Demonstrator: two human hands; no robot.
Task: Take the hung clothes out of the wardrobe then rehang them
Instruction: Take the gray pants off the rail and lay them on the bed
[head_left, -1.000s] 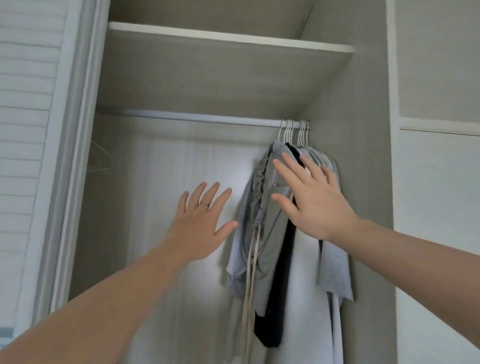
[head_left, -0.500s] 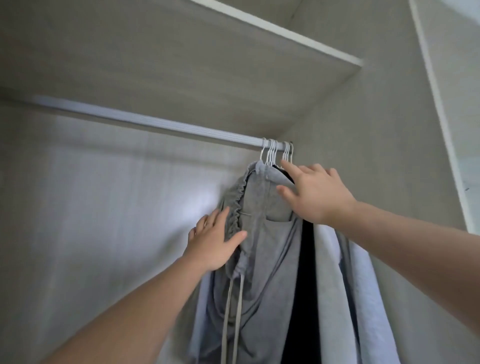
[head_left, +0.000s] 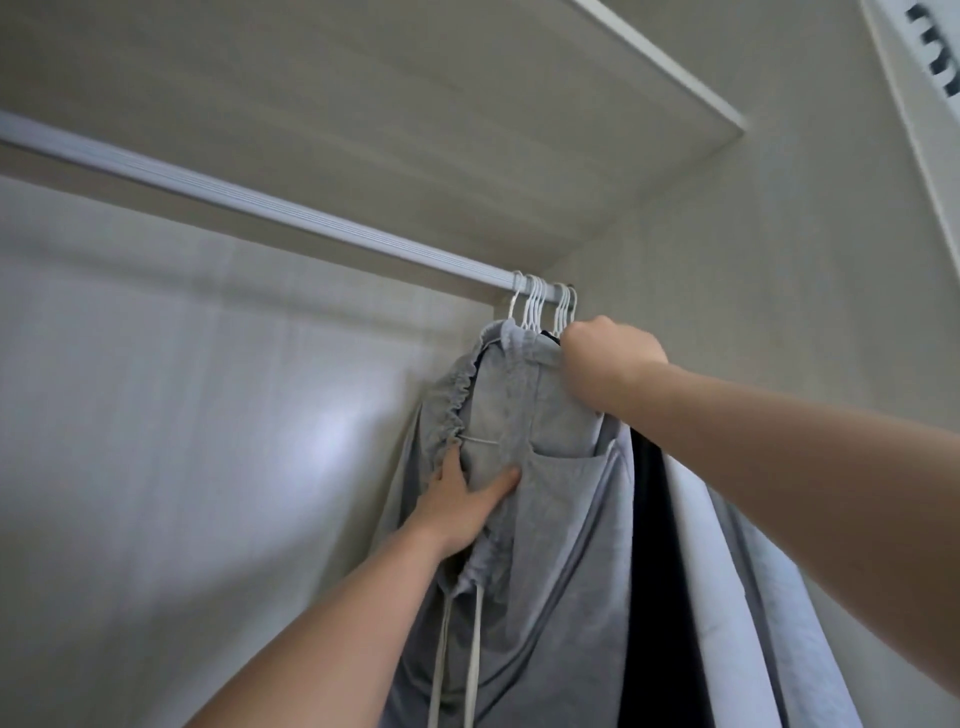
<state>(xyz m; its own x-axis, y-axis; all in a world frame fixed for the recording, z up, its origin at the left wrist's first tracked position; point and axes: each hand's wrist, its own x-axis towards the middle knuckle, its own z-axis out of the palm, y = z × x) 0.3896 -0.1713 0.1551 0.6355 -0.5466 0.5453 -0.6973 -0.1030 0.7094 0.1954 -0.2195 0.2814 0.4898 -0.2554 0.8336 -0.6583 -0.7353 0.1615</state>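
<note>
Wardrobe interior: hung clothes (head_left: 691, 545) crowd the right end of the rail (head_left: 260, 205). Right hand (head_left: 613, 358) fists round the hangers (head_left: 540, 309) below their hooks, apparently to unhook them; left hand (head_left: 462, 504) pinches the grey trousers (head_left: 545, 519), steadying the bundle.

Hangers (head_left: 540, 306) bunched at the right end of the rail (head_left: 260, 202)!
Right grip (head_left: 610, 358) is fisted round their necks just under the hooks; left grip (head_left: 462, 501) pinches the grey drawstring trousers (head_left: 550, 415), thumb in front.
</note>
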